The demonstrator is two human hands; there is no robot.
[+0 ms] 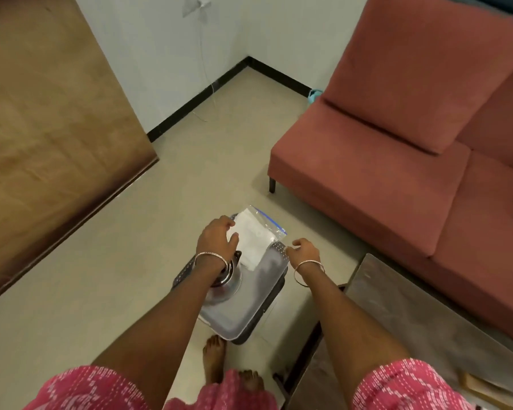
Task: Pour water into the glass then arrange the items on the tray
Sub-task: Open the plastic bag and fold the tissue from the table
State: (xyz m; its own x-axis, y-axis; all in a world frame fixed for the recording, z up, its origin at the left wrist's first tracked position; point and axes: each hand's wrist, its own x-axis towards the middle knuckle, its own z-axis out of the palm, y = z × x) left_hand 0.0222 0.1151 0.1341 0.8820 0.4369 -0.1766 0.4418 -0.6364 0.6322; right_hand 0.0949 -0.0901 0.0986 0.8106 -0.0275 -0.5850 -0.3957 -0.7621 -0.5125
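A grey tray (251,309) with a patterned rim hangs above the floor, its shadow beneath it. My left hand (216,239) grips its far left rim, the thumb lying on a clear zip bag (256,232) with white paper inside that lies across the tray's far end. My right hand (304,250) grips the patterned far right rim. A shiny steel glass (230,275) stands on the tray's left side, partly hidden under my left wrist. Whether it holds water cannot be seen.
A pink sofa (397,161) fills the right side. A grey low table (397,327) stands at the lower right, close to my right arm. A brown wooden panel (42,128) is at the left. My bare feet (215,356) stand on the beige floor below the tray.
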